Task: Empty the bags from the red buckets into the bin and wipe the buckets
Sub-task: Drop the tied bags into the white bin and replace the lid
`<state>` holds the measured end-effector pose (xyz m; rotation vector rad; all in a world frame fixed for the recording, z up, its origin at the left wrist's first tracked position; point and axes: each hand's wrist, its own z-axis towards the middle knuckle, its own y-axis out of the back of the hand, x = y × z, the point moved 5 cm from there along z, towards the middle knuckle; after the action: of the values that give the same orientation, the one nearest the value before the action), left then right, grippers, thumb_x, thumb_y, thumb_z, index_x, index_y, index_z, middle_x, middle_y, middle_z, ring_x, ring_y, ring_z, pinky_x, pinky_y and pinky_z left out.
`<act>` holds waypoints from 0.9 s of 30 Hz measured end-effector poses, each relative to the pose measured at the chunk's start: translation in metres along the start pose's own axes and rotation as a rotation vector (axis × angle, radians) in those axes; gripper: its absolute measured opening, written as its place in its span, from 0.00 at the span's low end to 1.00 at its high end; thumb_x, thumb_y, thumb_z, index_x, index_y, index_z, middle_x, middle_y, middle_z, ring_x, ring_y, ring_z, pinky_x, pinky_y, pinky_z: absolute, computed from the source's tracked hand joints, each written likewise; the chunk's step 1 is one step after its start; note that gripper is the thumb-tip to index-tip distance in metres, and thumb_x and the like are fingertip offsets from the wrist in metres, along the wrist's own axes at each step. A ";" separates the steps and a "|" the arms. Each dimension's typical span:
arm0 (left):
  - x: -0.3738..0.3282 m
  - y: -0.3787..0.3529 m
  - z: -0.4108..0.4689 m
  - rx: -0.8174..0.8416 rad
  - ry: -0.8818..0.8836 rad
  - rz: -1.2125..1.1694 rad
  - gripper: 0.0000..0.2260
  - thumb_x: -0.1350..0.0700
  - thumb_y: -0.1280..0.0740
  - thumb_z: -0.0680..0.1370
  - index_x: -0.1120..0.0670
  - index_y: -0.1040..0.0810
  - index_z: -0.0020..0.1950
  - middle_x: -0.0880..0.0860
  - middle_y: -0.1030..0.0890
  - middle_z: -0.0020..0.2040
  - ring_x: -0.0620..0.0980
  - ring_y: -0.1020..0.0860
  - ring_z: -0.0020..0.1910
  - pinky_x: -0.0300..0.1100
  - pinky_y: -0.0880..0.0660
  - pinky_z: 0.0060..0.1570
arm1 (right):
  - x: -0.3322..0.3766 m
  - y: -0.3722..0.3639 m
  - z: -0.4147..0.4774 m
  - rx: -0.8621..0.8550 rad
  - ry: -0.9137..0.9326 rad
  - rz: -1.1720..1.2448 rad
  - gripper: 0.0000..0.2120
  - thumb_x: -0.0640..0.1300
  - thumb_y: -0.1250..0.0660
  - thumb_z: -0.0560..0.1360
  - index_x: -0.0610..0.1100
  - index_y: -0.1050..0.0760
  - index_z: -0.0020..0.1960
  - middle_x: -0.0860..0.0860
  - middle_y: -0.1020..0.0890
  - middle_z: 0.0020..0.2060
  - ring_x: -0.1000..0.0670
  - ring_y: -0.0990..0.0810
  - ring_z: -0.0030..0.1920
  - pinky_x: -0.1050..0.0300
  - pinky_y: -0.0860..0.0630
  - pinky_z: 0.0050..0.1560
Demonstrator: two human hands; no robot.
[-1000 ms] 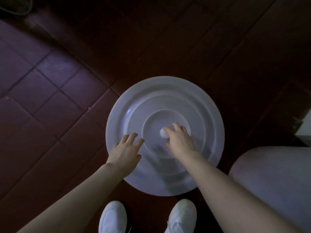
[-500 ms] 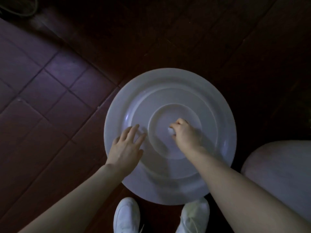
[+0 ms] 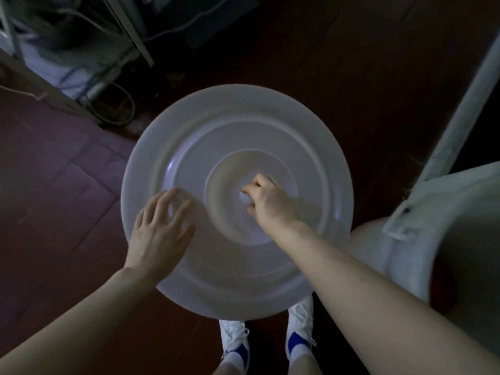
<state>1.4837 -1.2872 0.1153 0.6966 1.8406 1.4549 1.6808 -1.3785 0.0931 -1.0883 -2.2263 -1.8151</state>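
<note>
Head view has us looking straight down on the big white lid (image 3: 243, 125), which hides the bin beneath it and the toes of our shoes (image 3: 235, 339). Our right hand (image 3: 270, 201) pinches the small knob (image 3: 244, 197) at the lid's centre, fingers curled round it. Our left hand (image 3: 159, 231) is spread flat with straight fingers over the lid's left side; whether it presses or just hovers we cannot tell. No red bucket shows plainly; a white tub (image 3: 446, 239) stands to our right with a reddish patch below it.

We judge the step to be getting the lid off. A one-point hold on so wide a disc will let it tip, so we should steady the rim with the left palm, lift level, and set it on the floor (image 3: 54, 185) away from the cables (image 3: 113, 104).

Against the frames before, the lid fills more of the view and now covers our shoe tips, so it appears to have come up towards us. The grip on the knob is unchanged, and cables and a frame have come into sight at the upper left.
</note>
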 end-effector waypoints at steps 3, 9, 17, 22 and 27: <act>-0.013 0.067 -0.001 -0.072 -0.022 -0.007 0.22 0.46 0.35 0.77 0.51 0.28 0.70 0.56 0.36 0.73 0.62 0.37 0.70 0.64 0.30 0.61 | 0.024 0.067 -0.019 -0.097 0.031 0.013 0.12 0.39 0.32 0.73 0.43 0.22 0.56 0.45 0.27 0.54 0.43 0.28 0.58 0.48 0.24 0.50; -0.082 0.153 0.007 -0.227 -0.101 -0.048 0.24 0.44 0.40 0.76 0.53 0.26 0.68 0.56 0.35 0.73 0.62 0.37 0.69 0.64 0.30 0.61 | 0.020 0.176 -0.065 -0.246 0.038 0.005 0.12 0.39 0.33 0.74 0.43 0.21 0.58 0.44 0.27 0.54 0.42 0.28 0.57 0.49 0.25 0.50; -0.236 0.133 -0.003 -0.160 -0.231 -0.128 0.25 0.43 0.41 0.75 0.53 0.27 0.69 0.58 0.34 0.72 0.64 0.35 0.68 0.65 0.29 0.59 | -0.085 0.240 -0.191 -0.256 -0.117 -0.075 0.10 0.40 0.38 0.77 0.42 0.22 0.56 0.43 0.27 0.55 0.41 0.28 0.58 0.48 0.27 0.53; -0.349 0.080 -0.019 0.019 -0.367 -0.184 0.23 0.50 0.30 0.76 0.50 0.28 0.70 0.56 0.35 0.72 0.62 0.34 0.69 0.63 0.25 0.57 | -0.184 0.237 -0.288 -0.200 -0.293 -0.056 0.10 0.42 0.38 0.77 0.42 0.22 0.55 0.43 0.26 0.54 0.42 0.29 0.58 0.50 0.29 0.54; -0.445 0.035 -0.028 0.192 -0.530 -0.133 0.25 0.52 0.30 0.76 0.50 0.29 0.72 0.55 0.36 0.75 0.59 0.35 0.72 0.58 0.27 0.62 | -0.268 0.223 -0.367 -0.173 -0.479 -0.018 0.13 0.41 0.34 0.75 0.43 0.21 0.58 0.44 0.25 0.55 0.43 0.28 0.57 0.56 0.31 0.55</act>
<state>1.7405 -1.6337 0.2340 0.9306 1.5796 0.9023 1.8694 -1.8162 0.2627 -1.6972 -2.3455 -1.9494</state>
